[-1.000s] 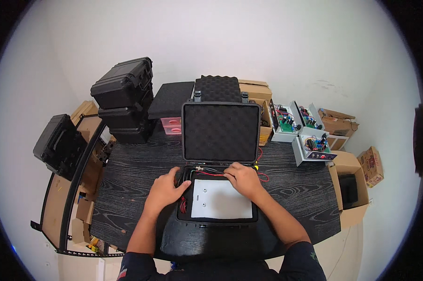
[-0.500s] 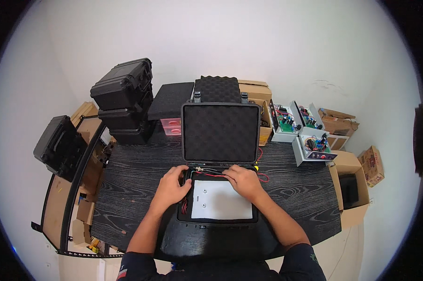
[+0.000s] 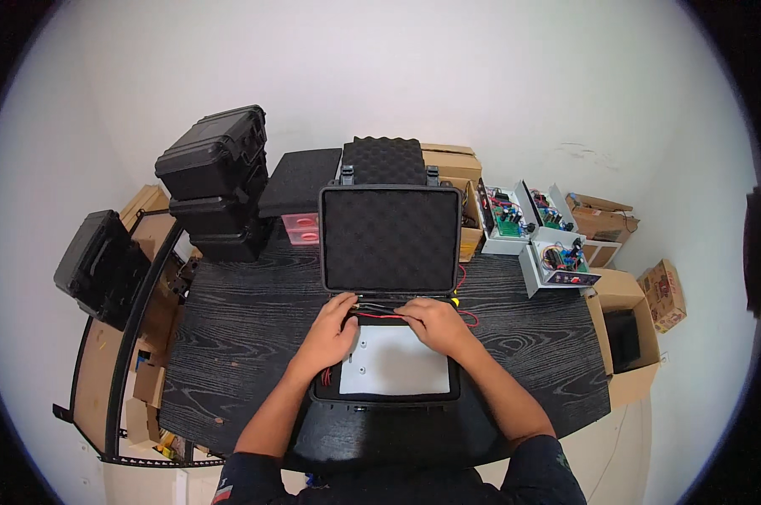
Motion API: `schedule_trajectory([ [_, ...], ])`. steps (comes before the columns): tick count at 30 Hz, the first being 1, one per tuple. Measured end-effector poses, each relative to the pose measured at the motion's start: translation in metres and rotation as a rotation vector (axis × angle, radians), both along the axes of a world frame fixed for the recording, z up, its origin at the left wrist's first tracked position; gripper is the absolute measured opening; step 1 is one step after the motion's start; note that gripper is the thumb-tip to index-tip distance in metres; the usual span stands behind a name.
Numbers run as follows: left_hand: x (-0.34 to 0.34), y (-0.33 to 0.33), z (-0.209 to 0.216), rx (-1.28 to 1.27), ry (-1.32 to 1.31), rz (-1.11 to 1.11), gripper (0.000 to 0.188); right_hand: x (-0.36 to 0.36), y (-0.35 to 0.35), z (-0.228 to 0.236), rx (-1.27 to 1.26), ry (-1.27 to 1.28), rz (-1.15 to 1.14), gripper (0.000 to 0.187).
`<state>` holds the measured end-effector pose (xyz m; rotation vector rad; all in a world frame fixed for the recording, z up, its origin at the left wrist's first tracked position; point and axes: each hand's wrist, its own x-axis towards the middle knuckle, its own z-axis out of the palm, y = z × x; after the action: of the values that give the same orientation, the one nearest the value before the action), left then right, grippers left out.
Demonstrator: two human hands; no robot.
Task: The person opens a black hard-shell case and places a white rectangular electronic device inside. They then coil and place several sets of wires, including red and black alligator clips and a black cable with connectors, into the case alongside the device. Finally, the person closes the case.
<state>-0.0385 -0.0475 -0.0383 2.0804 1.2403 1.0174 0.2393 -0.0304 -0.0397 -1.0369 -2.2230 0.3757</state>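
Observation:
An open black hard case [image 3: 385, 405] lies in front of me, its foam-lined lid [image 3: 391, 240] standing up at the back. A white panel [image 3: 401, 362] with small fittings fills most of the base. Along the hinge side runs a bundle of black and red test cables [image 3: 379, 309]. My left hand [image 3: 330, 332] curls over the bundle's left end, by a metal connector; its fingertips are partly hidden. My right hand [image 3: 433, 325] closes on the bundle's right part. A red lead [image 3: 471, 318] loops out past the case's right side. More red wire [image 3: 327, 379] sits left of the panel.
Stacked black cases [image 3: 216, 185] rise at the back left, and another case [image 3: 103, 265] sits on a rack. White enclosures with exposed circuit boards [image 3: 559, 265] stand at the back right. An open cardboard box [image 3: 625, 337] is beside the table's right edge.
My left hand has moved in over the cables' left end, covering the connector more. The right hand stays on the bundle. The whole view has shifted slightly.

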Motion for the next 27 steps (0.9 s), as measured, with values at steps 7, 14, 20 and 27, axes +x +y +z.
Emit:
schedule_trajectory([
  [7,0.002,-0.013,0.015,0.003,0.338,0.079,0.062,0.01,0.013,0.022,0.23,0.195,-0.099,0.021],
  [14,0.004,-0.015,0.015,-0.057,0.32,0.067,0.067,0.048,0.101,0.059,-0.185,0.944,-0.195,0.077],
  [20,-0.01,-0.014,-0.003,-0.102,0.108,0.032,0.079,0.055,0.074,0.078,-0.046,0.808,-0.184,0.072],
  [27,-0.024,-0.043,-0.025,-0.168,-0.281,-0.002,0.078,0.052,-0.032,0.094,0.192,0.444,-0.052,0.055],
])
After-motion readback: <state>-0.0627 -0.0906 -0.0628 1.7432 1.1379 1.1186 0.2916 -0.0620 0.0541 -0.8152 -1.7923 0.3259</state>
